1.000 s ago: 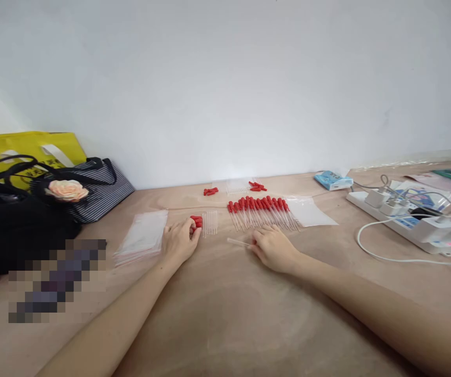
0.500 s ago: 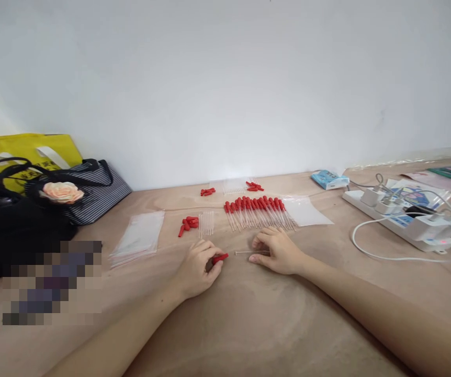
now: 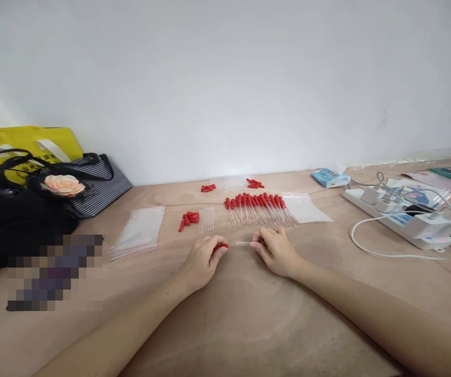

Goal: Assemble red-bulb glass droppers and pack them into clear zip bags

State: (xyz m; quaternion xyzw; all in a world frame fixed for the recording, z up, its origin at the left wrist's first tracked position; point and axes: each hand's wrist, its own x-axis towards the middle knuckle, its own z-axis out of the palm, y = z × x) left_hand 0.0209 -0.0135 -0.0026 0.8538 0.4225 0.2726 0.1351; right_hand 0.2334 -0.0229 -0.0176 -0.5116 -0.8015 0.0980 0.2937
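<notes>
And there the hands shifted: both had edged a little farther from the wearer, the right fingertips had drawn together, and the left fingers had curled farther over their piece. The left hand [image 3: 203,263] had a red bulb [image 3: 221,246] in a narrow pinch, its end peeking out, while the right hand [image 3: 275,253] pinched a clear tube [image 3: 243,243] that poked out towards it, roughly level. A slim gap remained, so this looked like the lining-up step, and the next move seemed to call for meeting the ends squarely, then a gentle push. Both forearms slanted inward over the table [image 3: 245,324], fingers bent, in front of the red-topped tubes [image 3: 255,204]. The loose red bulbs [image 3: 188,220] lay beyond the left hand, just beside the loose clear tubes [image 3: 206,219].
</notes>
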